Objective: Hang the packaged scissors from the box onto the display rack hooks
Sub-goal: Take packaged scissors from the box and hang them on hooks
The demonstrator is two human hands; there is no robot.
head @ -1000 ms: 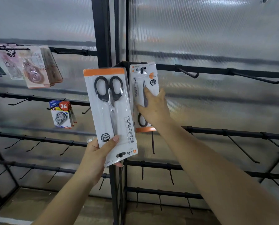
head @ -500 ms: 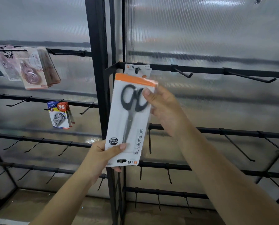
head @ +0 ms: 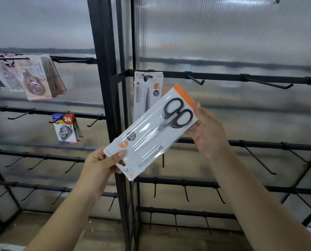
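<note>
The left hand (head: 101, 166) pinched the lower end of a packaged pair of scissors (head: 152, 132), its thumb laid across the front of the card and its fingers curled behind. The right hand (head: 208, 134) gripped the upper, orange-edged end, the thumb at the card's edge beside the black handles and the other fingers hidden behind the pack. Between the two hands the pack was held tilted, its orange end up and to the right, its lower end down and to the left, in front of the central black post (head: 104, 87) of the display rack. Just behind its upper part, a second scissors pack (head: 142, 93) hung from the leftmost hook (head: 147, 77) of the top right rail (head: 223, 77), partly covered by the held one. Further along that rail two bare hooks (head: 196, 80) stuck out, well apart from each other. On the rack's left section, pink correction-tape packs (head: 36, 80) hung at the top rail, and a smaller blue-and-red tape pack (head: 65, 128) hung from the rail below. Lower rails on both sections carried rows of hooks, and a translucent ribbed panel (head: 223, 33) backed the whole frame.
</note>
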